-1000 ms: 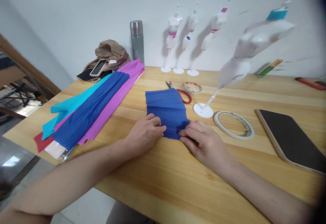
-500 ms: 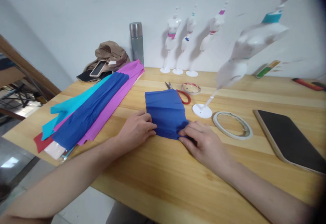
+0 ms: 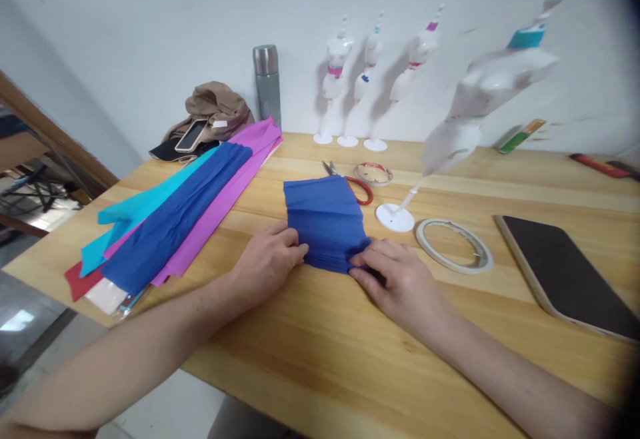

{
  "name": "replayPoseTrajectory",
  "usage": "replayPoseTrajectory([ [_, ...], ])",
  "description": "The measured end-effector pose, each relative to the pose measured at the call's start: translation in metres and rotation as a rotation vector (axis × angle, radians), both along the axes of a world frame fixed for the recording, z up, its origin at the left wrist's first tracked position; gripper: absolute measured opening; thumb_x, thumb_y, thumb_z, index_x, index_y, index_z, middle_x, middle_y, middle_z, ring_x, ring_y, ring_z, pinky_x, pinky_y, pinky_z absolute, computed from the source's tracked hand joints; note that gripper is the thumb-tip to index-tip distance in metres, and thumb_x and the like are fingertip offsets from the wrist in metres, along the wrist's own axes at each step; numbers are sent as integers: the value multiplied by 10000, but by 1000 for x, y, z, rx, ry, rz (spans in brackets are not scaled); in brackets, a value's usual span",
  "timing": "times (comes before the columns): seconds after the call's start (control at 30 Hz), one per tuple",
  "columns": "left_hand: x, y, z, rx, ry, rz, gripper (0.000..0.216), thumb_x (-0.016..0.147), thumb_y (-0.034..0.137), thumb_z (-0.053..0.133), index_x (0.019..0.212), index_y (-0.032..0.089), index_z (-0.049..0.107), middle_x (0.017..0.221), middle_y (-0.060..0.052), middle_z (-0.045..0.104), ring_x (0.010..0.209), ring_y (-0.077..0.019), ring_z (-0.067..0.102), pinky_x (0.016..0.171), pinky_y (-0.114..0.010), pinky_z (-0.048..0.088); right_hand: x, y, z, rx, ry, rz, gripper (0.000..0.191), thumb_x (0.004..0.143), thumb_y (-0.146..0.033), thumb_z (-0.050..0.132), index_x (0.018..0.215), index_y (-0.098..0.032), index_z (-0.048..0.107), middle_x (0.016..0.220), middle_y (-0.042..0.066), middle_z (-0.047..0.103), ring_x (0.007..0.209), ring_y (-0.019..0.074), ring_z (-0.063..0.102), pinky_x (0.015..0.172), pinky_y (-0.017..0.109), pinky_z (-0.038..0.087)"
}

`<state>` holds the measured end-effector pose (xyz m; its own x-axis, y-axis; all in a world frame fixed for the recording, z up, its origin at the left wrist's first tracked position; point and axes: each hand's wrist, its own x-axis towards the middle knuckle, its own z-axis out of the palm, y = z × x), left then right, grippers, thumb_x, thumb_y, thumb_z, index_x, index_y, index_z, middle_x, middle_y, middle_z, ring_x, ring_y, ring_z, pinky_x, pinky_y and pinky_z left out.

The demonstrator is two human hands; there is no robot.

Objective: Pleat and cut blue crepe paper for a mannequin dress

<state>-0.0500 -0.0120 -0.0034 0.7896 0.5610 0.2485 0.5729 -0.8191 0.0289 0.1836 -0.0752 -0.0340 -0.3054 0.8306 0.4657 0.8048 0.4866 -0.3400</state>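
Note:
A small piece of dark blue crepe paper [image 3: 323,216] lies on the wooden table [image 3: 350,352] in front of me. My left hand [image 3: 267,259] pinches its near left edge with curled fingers. My right hand [image 3: 400,279] pinches the near right corner, where the paper is gathered into small folds. Red-handled scissors [image 3: 360,186] lie partly under the paper's far edge.
Long sheets of cyan, blue, purple and red paper [image 3: 175,212] lie at the left. A white mannequin on a round stand [image 3: 465,119] leans close by, near two tape rings [image 3: 453,246] [image 3: 373,173]. A tablet [image 3: 570,272] lies at the right. A flask [image 3: 267,82], clothes with a phone [image 3: 205,119] and three small mannequins [image 3: 370,79] line the wall.
My left hand has slid a little to the left along the paper's near edge. The right hand has stayed at the gathered corner.

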Motion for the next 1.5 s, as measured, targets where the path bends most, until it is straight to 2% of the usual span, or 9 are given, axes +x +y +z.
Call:
replayPoseTrajectory([
  [0.17,-2,0,-2,-61,-36,23,250,927,217,485,830,189,714,759,-48,614,771,-174,532,664,-276,429,2,1,-1,-32,44,-39,88,845,-203,609,782,-186,669,736,38,652,709,203,603,641,339,421],
  [0.33,-1,1,-1,-165,-37,75,214,890,188,535,773,179,714,799,-52,644,821,-187,569,713,-288,464,3,5,3,-137,125,-105,101,791,-228,662,873,-177,694,660,10,648,609,171,604,620,320,470],
  [0.47,2,0,3,-216,-48,121,204,880,203,554,769,188,723,811,-53,654,847,-189,593,757,-295,486,2,6,11,-219,97,-126,94,775,-240,667,839,-185,708,650,7,654,575,158,601,573,296,467],
  [0.67,6,-2,10,-344,-61,272,118,829,214,626,838,202,743,915,-43,698,915,-200,634,833,-315,500,1,6,14,-234,97,-136,94,770,-236,657,829,-182,707,644,11,654,570,160,602,566,295,466],
  [0.8,6,1,10,-414,-82,322,153,800,220,653,924,205,742,983,-38,713,939,-217,645,833,-339,504,0,7,13,-223,121,-126,55,768,-220,655,788,-187,695,639,14,645,569,167,597,555,299,461],
  [1.0,5,8,11,-456,-102,283,188,776,216,671,950,203,742,961,-33,729,890,-206,656,784,-321,509,0,6,9,-181,115,-95,49,784,-201,637,737,-207,643,649,7,628,600,171,586,573,301,446],
  [1.13,5,7,13,-452,-73,257,203,780,210,665,968,206,742,952,-39,728,897,-210,651,796,-322,504,0,5,7,-137,74,-84,68,808,-193,625,741,-203,633,753,42,635,712,201,592,639,331,455],
  [1.27,3,5,9,-365,-75,195,138,809,208,629,884,208,744,883,-39,702,883,-202,634,796,-312,495,1,4,8,-34,8,-37,88,842,-197,601,757,-198,625,816,65,636,781,220,567,683,352,439],
  [1.5,-1,-3,2,-216,-68,32,204,874,181,532,791,199,717,810,-50,637,827,-175,598,729,-280,484,4,2,7,97,-125,-20,127,888,-231,567,785,-206,636,733,35,640,721,206,544,690,358,371],
])
